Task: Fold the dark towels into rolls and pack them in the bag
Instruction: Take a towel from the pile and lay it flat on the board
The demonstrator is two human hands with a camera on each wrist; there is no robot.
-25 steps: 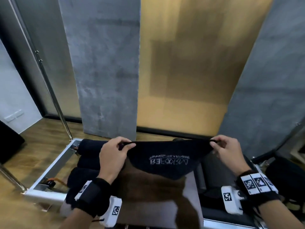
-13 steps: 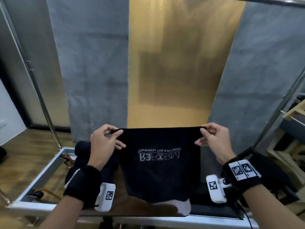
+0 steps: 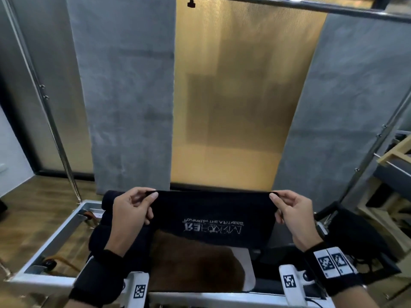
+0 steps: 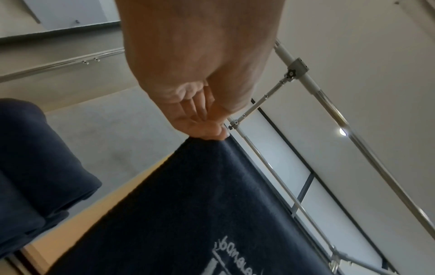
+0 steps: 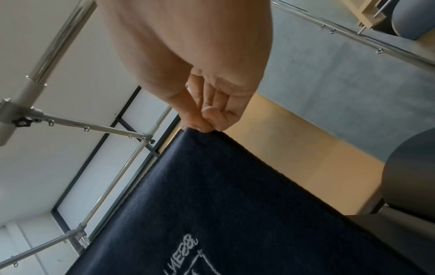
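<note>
Pinched by thumb and fingers (image 4: 213, 134) of left hand (image 3: 131, 210) and right hand (image 3: 291, 213): the 2 top corners of a dark towel (image 3: 213, 216), taut between, long axis left-right, hanging toward the surface (image 3: 245, 263). Soft navy terry, white lettering; rolled towels (image 3: 106, 221) nearer the left

place: Pilates or fitness studio | evidence: chrome tower frame (image 3: 55, 134) with eyelets round a padded reformer bed (image 3: 46, 247); grey curtains (image 3: 129, 96) on an overhead rail (image 3: 311, 5); wood floor (image 3: 33, 210); stacked navy logo towels (image 4: 35, 167)
</note>
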